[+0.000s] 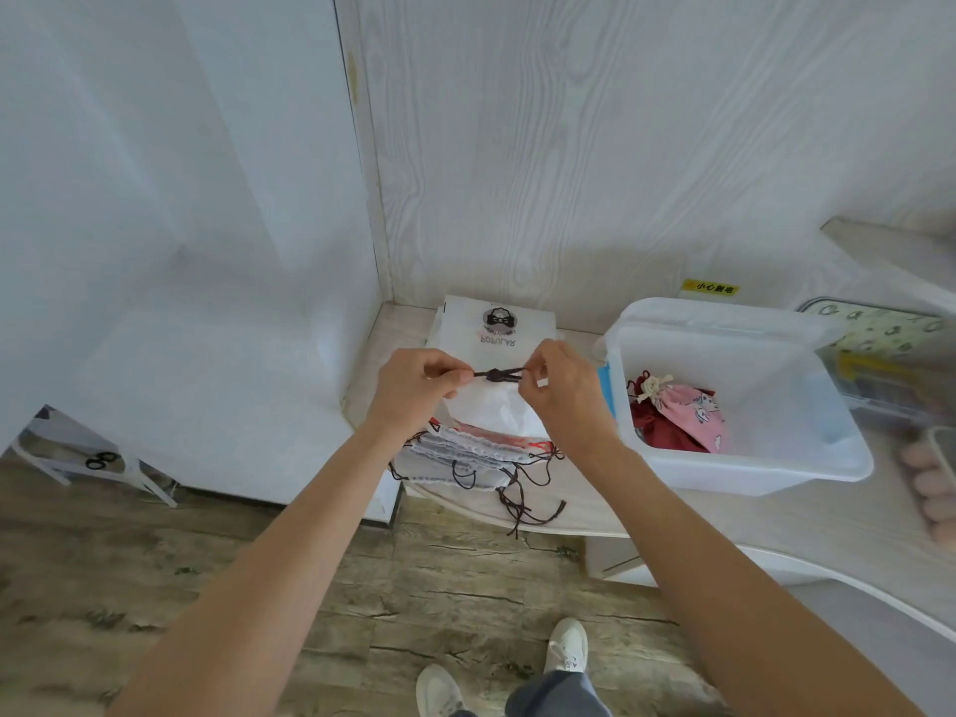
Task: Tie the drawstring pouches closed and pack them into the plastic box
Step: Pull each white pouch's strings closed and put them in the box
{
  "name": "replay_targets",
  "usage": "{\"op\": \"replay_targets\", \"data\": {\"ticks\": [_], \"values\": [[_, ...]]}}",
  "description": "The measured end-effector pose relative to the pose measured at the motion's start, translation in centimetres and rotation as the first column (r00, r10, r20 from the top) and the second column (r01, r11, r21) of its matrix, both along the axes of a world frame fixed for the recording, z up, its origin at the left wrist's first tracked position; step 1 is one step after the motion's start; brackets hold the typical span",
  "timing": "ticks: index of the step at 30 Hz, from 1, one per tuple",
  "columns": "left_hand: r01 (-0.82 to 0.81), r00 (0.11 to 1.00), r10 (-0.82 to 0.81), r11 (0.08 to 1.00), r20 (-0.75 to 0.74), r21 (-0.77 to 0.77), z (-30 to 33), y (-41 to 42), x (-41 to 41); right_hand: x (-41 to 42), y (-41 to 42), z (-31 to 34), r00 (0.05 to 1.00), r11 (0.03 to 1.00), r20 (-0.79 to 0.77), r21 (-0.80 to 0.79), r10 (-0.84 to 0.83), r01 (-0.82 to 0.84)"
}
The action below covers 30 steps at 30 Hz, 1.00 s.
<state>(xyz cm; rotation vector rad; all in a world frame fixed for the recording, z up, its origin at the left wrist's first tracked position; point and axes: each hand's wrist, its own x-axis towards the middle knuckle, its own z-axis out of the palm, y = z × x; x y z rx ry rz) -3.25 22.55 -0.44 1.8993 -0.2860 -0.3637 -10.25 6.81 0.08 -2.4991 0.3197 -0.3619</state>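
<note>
1. Head view: left hand (414,386) and right hand (556,388) each pinch an end of the dark brown drawstring (497,374) on a white fabric pouch (489,411)
2. Pouch is held above the desk's (569,514) front left corner, beside the clear plastic box (750,473)

Pouch stack (465,458) on desk (569,514) near edge; printed bag (496,328) behind stack; plastic box (745,468) right of stack; two tied pouches (693,416) in box.
</note>
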Motion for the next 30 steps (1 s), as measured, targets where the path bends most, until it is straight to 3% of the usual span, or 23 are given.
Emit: {"op": "replay_targets", "data": {"ticks": [3,5,9,16,19,21,23,24,27,30], "values": [[-0.017,0.994,0.001,0.990,0.114,0.138,-0.2,0.2,0.1,-0.3,-0.7,-0.2,0.994,0.964,-0.105,-0.264,0.009,-0.037],[0.004,0.985,-0.036,0.981,0.167,0.193,-0.2,0.1,-0.2,-0.4,-1.0,-0.1,0.993,0.959,-0.114,-0.279,0.018,-0.049],[0.112,0.967,-0.160,0.965,0.196,0.236,-0.6,-0.2,-0.6,0.1,-0.9,0.8,0.998,0.996,-0.057,0.084,0.016,-0.012],[0.412,0.859,-0.494,0.822,0.132,0.393,0.8,-1.7,-0.1,0.2,-1.2,0.7,1.000,0.952,-0.015,0.305,0.010,-0.005],[0.368,0.869,-0.451,0.864,0.204,0.345,1.6,-2.1,0.3,0.2,-1.6,-0.2,0.999,0.918,-0.030,0.397,0.017,-0.003],[0.326,0.903,-0.384,0.905,0.195,0.274,2.8,-2.3,0.6,0.1,-2.1,-0.6,0.996,0.892,-0.014,0.445,-0.085,0.082],[0.258,0.942,-0.287,0.951,0.174,0.173,4.0,-2.6,0.9,0.1,-2.7,-0.4,0.976,0.796,-0.043,0.571,-0.215,0.201],[0.213,0.958,-0.230,0.971,0.170,0.111,4.6,-2.9,0.9,0.1,-2.8,-0.1,0.964,0.701,-0.097,0.669,-0.249,0.248],[0.078,0.990,-0.063,0.990,0.126,-0.118,6.4,-4.4,0.8,-0.2,-3.0,1.2,0.939,0.277,-0.272,0.905,-0.209,0.324],[-0.020,0.989,-0.049,0.891,-0.140,-0.453,7.9,-6.3,0.9,-0.5,-4.3,0.5,0.938,0.102,-0.322,0.936,-0.128,0.336]]}}
